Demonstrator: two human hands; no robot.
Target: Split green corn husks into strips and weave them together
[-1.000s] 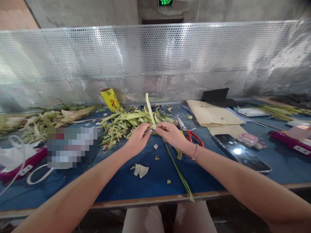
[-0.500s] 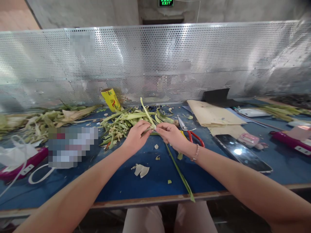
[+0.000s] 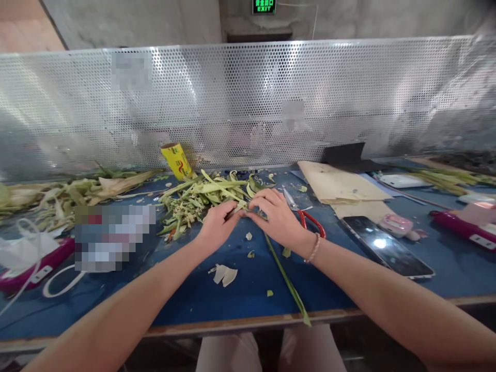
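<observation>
My left hand [image 3: 219, 226] is closed, its thumb and fingers pinching a pale green leaf strip [image 3: 242, 204]. Close beside it, my right hand [image 3: 278, 219] bends its fingers over the same strip, thumb and forefinger meeting near its end; the exact grip is partly hidden. A long green leaf blade [image 3: 289, 281] runs from beneath my right hand to the table's front edge. Behind my hands lies a heap of green leafy scraps [image 3: 189, 199]. Red-handled scissors [image 3: 314, 223] rest just beyond my right hand, partly covered by it.
A yellow cardboard tube [image 3: 177, 161] stands tilted at the back, before a perforated metal screen [image 3: 256, 103]. To the right lie a phone [image 3: 387, 248], a pink case [image 3: 396, 225] and brown paper [image 3: 344, 183]. Dry husks [image 3: 70, 199] are at left. White scraps [image 3: 223, 274] dot the blue tabletop [image 3: 240, 305].
The long pale strip that stood up from my fingers now points down toward the heap or lies on it. My right hand has turned, its fingers arching higher over the strip.
</observation>
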